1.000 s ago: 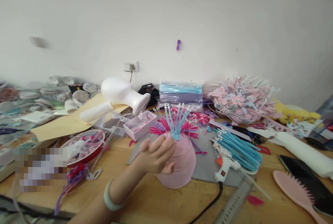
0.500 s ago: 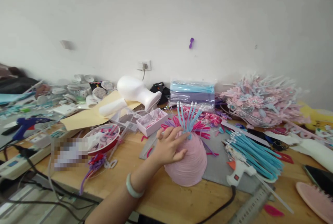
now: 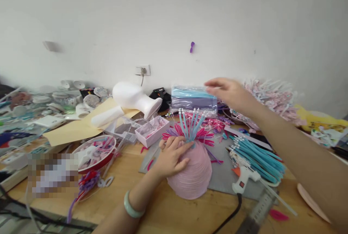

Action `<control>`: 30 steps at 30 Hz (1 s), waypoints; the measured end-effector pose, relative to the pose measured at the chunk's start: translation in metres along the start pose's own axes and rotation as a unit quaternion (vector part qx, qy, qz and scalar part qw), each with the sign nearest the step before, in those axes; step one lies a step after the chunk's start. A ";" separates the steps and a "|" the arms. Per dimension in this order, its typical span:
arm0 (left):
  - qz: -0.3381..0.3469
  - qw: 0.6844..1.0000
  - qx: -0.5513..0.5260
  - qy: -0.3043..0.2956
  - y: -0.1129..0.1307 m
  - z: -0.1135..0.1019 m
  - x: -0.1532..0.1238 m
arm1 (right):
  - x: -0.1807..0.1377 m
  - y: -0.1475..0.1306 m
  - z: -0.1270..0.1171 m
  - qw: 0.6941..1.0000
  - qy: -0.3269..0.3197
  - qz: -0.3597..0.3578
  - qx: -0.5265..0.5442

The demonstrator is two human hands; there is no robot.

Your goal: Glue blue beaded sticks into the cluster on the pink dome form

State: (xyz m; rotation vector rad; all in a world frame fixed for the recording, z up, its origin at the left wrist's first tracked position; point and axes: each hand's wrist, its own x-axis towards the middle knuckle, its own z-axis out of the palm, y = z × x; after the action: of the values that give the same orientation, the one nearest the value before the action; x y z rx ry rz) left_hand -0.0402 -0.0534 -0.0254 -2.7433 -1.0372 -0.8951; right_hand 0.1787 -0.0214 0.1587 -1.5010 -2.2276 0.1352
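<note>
My left hand (image 3: pixel 172 156), with a pale green bangle (image 3: pixel 132 205) at the wrist, rests on a pink ribbed dome (image 3: pixel 191 179) and grips its upper side. Its fingers curl over the top edge and the thumb lies apart. At the fingertips, pale blue fuzzy stems (image 3: pixel 191 128) tipped with white beads stand upright in a fan. Loops of magenta and purple fuzzy stems (image 3: pixel 205 136) spread behind them. My right hand (image 3: pixel 225 90) is raised above the table in front of a clear-wrapped pack (image 3: pixel 194 101), fingers stretched out, with nothing visible in them.
A white glue gun (image 3: pixel 244 179) lies on a grey mat beside a bundle of blue beaded stems (image 3: pixel 257 161). A metal ruler (image 3: pixel 258 212) sits at the front. Left are a pink box (image 3: pixel 149 138), a red-rimmed bowl (image 3: pixel 102 161) and a white foam head (image 3: pixel 133 98).
My right hand and forearm have come into view from the right and are raised over the table. My left hand stays on the dome. The whole view has shifted slightly.
</note>
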 end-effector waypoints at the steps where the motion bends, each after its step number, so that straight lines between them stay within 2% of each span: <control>1: 0.000 1.000 -0.004 -0.004 0.000 0.001 0.000 | 0.006 0.002 0.005 1.000 -0.026 -0.010 -0.001; 5: 0.004 1.000 -0.007 -0.004 0.001 0.003 0.000 | 0.033 0.007 0.031 0.973 -0.210 -0.076 -0.059; 7: 0.006 1.000 -0.007 0.000 0.001 0.003 -0.001 | 0.040 0.005 0.039 0.959 -0.252 -0.093 -0.087; 16: 0.019 0.999 -0.024 0.009 -0.003 0.004 -0.002 | 0.046 -0.007 0.043 0.953 -0.289 -0.066 -0.058; 20: 0.019 0.999 -0.028 0.009 -0.004 0.006 -0.002 | 0.049 -0.015 0.043 0.929 -0.332 -0.069 -0.150; 25: 0.019 1.000 -0.023 0.007 -0.003 0.004 -0.003 | 0.045 -0.035 0.041 0.902 -0.323 -0.081 -0.276; 30: 0.013 1.000 -0.019 -0.005 -0.003 0.003 -0.003 | 0.040 -0.052 0.036 0.884 -0.338 -0.085 -0.312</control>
State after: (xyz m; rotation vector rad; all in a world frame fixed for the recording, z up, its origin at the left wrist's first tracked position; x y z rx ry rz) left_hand -0.0422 -0.0520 -0.0294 -2.7885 -0.9928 -0.9088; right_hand 0.1068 -0.0008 0.1556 -1.7383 -3.1776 -0.1636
